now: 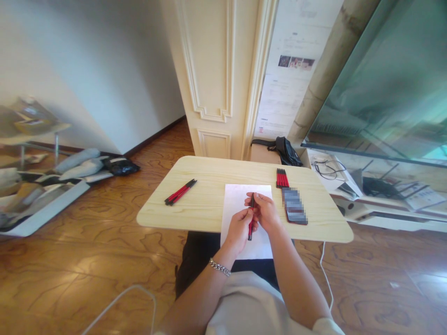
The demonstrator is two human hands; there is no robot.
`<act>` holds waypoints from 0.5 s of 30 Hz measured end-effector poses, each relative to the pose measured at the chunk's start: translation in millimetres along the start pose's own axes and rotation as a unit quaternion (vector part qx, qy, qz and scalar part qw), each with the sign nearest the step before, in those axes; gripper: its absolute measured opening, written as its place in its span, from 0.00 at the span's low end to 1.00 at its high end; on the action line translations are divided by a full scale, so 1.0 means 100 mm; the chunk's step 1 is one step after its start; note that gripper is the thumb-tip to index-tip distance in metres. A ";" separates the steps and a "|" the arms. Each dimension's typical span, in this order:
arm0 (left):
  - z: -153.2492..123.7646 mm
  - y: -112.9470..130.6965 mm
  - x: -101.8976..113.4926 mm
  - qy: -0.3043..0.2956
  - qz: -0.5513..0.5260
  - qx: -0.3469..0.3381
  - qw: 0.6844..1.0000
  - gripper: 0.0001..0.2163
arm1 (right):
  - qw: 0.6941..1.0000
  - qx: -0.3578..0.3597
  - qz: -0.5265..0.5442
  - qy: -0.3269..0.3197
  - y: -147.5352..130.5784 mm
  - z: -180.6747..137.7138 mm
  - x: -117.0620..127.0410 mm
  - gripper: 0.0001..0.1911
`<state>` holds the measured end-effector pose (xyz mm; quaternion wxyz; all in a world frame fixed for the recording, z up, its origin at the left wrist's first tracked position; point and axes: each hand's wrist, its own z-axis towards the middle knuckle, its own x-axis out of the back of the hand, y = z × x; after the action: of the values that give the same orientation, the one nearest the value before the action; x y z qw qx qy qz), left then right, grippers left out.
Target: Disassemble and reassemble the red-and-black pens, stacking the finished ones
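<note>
A red and black pen (250, 228) is held upright-looking in front of me, above a white sheet of paper (232, 200). My left hand (240, 228) is closed on its middle. Around the pen's far, black end, my right hand (266, 211) is closed too, its fingers partly hidden. On the left of the table lie a few red and black pens (179, 192) side by side. Right of the paper, several more such pens (282, 178) lie in a neat row. Just below that row is a phone (295, 206), its screen blurred out.
The pale wooden table (206, 172) has rounded corners, and the paper overhangs its near edge. Behind it sits a black bag (288, 151). A white cable (323, 265) hangs at the right. Boxes of clutter (45, 195) stand on the floor at left.
</note>
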<state>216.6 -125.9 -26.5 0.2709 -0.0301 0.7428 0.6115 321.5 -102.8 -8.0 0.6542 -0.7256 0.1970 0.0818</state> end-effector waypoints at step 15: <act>0.00 0.00 0.01 0.016 0.009 0.001 1.000 0.14 | 1.000 0.004 -0.012 0.008 0.02 0.02 0.04 0.21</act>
<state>215.8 -125.5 -27.2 0.2533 -0.0330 0.7479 0.6127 324.1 -101.8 -11.6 0.6563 -0.7261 0.1934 0.0677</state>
